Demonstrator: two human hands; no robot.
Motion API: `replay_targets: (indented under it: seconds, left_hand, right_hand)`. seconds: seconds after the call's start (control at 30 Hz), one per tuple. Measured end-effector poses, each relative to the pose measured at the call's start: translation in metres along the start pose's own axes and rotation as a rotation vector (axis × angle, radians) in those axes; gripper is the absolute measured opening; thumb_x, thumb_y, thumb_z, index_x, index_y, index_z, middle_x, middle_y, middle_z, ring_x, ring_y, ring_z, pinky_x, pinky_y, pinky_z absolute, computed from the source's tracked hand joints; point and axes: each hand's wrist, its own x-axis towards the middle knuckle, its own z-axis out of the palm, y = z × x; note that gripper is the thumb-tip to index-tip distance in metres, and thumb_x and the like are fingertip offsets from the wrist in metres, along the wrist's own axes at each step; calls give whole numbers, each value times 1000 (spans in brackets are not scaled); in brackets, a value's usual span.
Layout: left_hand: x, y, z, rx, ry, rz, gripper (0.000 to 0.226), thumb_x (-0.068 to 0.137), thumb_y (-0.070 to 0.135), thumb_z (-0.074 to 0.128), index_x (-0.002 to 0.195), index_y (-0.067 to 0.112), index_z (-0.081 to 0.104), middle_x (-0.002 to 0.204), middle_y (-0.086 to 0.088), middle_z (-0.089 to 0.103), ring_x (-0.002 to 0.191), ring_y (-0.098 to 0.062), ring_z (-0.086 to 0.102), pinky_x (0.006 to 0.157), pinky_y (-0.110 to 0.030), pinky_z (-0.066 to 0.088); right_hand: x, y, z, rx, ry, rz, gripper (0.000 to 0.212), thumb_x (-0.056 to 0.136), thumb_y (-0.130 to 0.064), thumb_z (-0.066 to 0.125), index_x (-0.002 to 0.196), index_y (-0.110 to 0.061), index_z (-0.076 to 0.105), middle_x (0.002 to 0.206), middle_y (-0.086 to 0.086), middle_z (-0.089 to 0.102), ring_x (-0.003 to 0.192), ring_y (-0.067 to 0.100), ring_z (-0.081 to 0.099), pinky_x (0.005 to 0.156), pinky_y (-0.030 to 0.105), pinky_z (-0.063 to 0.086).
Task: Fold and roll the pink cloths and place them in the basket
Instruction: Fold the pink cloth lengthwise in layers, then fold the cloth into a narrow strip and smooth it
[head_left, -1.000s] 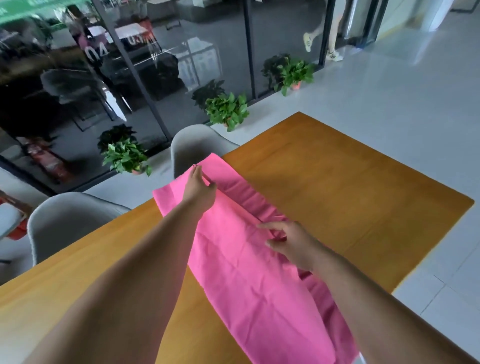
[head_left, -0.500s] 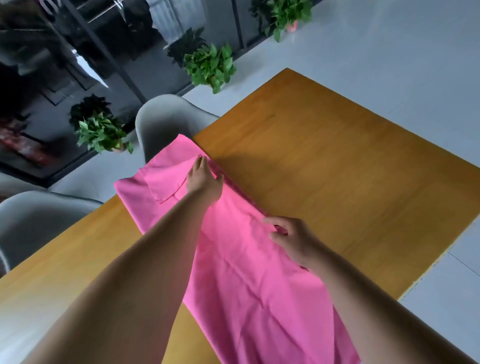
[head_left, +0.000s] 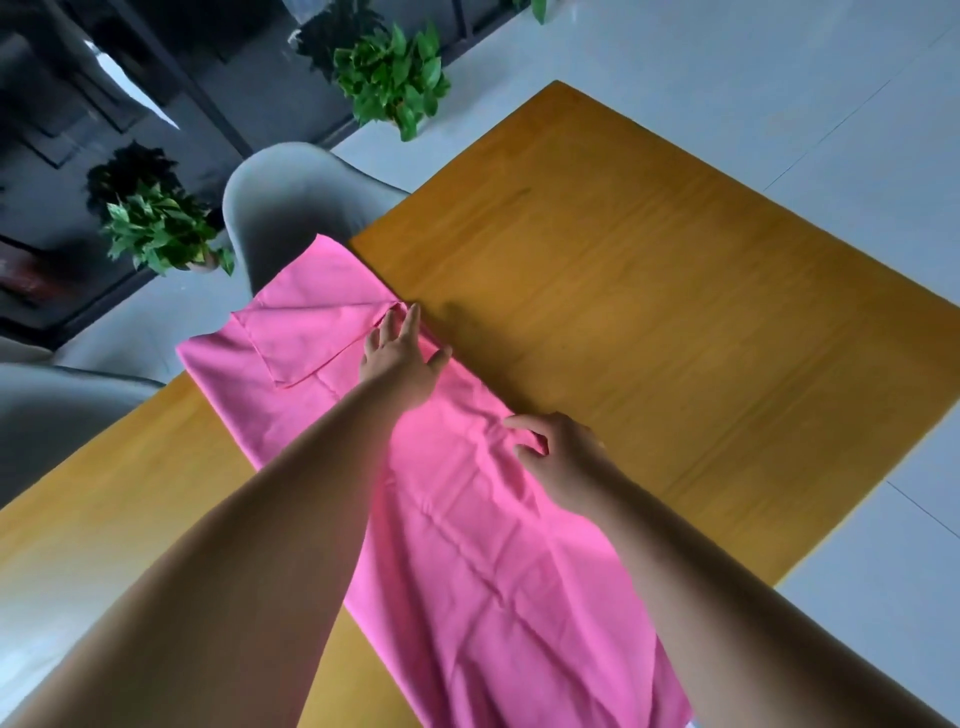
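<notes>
Pink cloth (head_left: 467, 545) lay on the wooden table (head_left: 649, 286) as a long, folded strip. It ran from the table's near edge to its far left edge, and its far end reached just past that edge. Near that end a flap (head_left: 311, 338) was turned back on top of the strip.

The left hand (head_left: 400, 364) rested flat on the cloth towards the table's far left edge. Its fingers (head_left: 410, 325) were straight and slightly spread, their tips beside the turned-back flap, and they gripped nothing. The right hand (head_left: 566, 457) sat nearer the middle of the table, on the strip's right border. Its fingers (head_left: 522, 423) were bent and, with the thumb, pinched a small fold of the cloth. Both bare forearms reached in from the table's near side.

A grey chair (head_left: 291, 208) stood against the table's far left edge, directly behind the cloth's end, and a second grey chair (head_left: 52, 415) stood further along the same edge. Two leafy potted plants (head_left: 395, 83) (head_left: 156, 228) stood on the pale floor (head_left: 727, 52) beyond the table.
</notes>
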Motion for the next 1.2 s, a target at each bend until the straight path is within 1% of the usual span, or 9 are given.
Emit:
replay_targets:
  seconds: [0.13, 0.27, 0.43, 0.57, 0.73, 0.87, 0.97, 1.1, 1.2]
  left_hand:
    - [-52, 4, 12, -26, 92, 78, 85, 103, 57, 51, 169, 29, 5, 176, -1, 2, 160, -33, 10, 128, -52, 23]
    - [-126, 3, 44, -23, 93, 183, 82, 103, 53, 52, 168, 30, 7, 176, -4, 6, 160, -31, 9, 129, -51, 20]
    - [-219, -4, 91, -38, 51, 276, 80, 104, 51, 51, 168, 30, 8, 176, -1, 4, 161, -26, 6, 129, -47, 22]
    - [-287, -8, 120, -29, 5, 322, 76, 105, 50, 48, 168, 27, 11, 175, -2, 4, 161, -27, 4, 129, -46, 20]
    - [-348, -14, 149, 5, 6, 424, 72, 103, 50, 48, 165, 27, 18, 170, -3, 21, 156, -29, 18, 126, -47, 27]
    - [-382, -15, 163, 43, 6, 413, 69, 104, 52, 46, 163, 27, 20, 168, -1, 22, 156, -28, 17, 129, -47, 21]
    - [-396, -13, 166, 30, 45, 384, 68, 103, 54, 47, 161, 27, 26, 166, 3, 25, 156, -23, 18, 130, -45, 19]
    - [-412, 3, 173, 8, 114, 308, 71, 98, 65, 49, 157, 29, 34, 162, 7, 31, 153, -20, 23, 129, -43, 22]
    - [-422, 25, 181, 2, 179, 211, 81, 89, 79, 44, 153, 29, 40, 160, 5, 35, 150, -23, 28, 126, -43, 26]
  right_hand:
    - [-18, 13, -5, -1, -7, -21, 58, 84, -78, 48, 135, -54, 56, 129, -9, 68, 115, 12, 67, 98, 37, 57]
    - [-57, 24, -11, 44, 42, -29, 67, 81, -82, 54, 136, -45, 62, 135, -12, 68, 124, 11, 62, 106, 36, 51]
    - [-113, 40, -2, -70, 155, -51, 51, 92, -54, 72, 140, -45, 60, 139, -12, 66, 122, 14, 64, 103, 30, 50]
    - [-146, 39, 2, -300, 218, 10, 53, 95, -42, 68, 146, -46, 53, 134, -7, 69, 117, 23, 67, 93, 32, 52]
    - [-180, 45, 2, -612, 244, 106, 55, 98, -30, 64, 147, -49, 49, 130, -7, 69, 118, 24, 64, 95, 38, 50]
    - [-193, 60, -2, -500, 214, 29, 59, 95, -20, 67, 146, -48, 53, 136, -7, 67, 116, 25, 66, 95, 40, 55]
    - [-194, 70, -5, -395, 188, 32, 59, 96, -21, 67, 145, -49, 53, 131, -7, 71, 104, 23, 69, 85, 35, 57]
    - [-194, 79, -13, -345, 161, 15, 49, 96, -25, 65, 137, -50, 60, 87, -9, 70, 71, 15, 61, 68, 29, 47]
    - [-192, 86, -22, -102, 129, -53, 38, 94, -22, 69, 125, -44, 70, 109, -14, 73, 92, 15, 66, 78, 28, 50]
